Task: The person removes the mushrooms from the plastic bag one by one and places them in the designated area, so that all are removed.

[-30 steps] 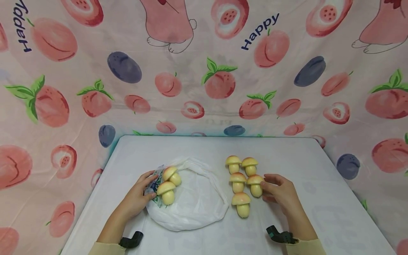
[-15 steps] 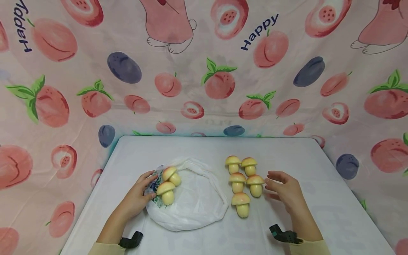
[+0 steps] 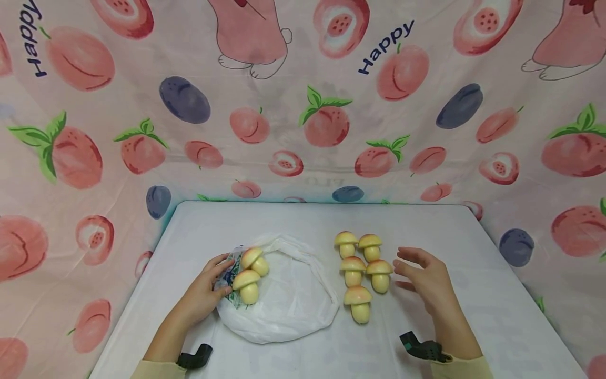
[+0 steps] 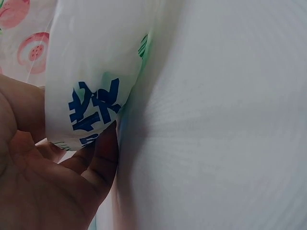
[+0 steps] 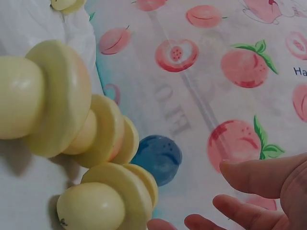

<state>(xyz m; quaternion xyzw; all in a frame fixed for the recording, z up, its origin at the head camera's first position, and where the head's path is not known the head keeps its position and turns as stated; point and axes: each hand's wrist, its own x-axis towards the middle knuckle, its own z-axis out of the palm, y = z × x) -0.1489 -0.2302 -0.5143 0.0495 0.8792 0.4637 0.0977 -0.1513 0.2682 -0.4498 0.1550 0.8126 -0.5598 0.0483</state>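
Observation:
My left hand [image 3: 201, 295] grips the left edge of a white plastic bag [image 3: 279, 329]. In the left wrist view, thumb and fingers pinch the bag's rim [image 4: 96, 57], which bears blue lettering. Two yellow model mushrooms with reddish-tinged caps, an upper mushroom [image 3: 255, 262] and a lower mushroom [image 3: 248, 287], lie at the left inside the bag's spread mouth. Just right of the bag, several matching mushrooms [image 3: 354, 271] lie in two columns. My right hand [image 3: 428, 284] hovers beside the rightmost mushroom [image 3: 379, 276], apart from it, fingers loosely bent and holding nothing.
Everything lies on a white-covered table [image 3: 483, 316]. Behind and beside it hangs a pink fruit-print cloth [image 3: 303, 95]. A black wrist mount [image 3: 195, 357] sits at my left wrist, and another black mount [image 3: 423, 348] at my right.
My right hand has let go of the rightmost mushroom and drawn back to the right, its fingers now spread wider. The left hand, bag and mushrooms stay where they were.

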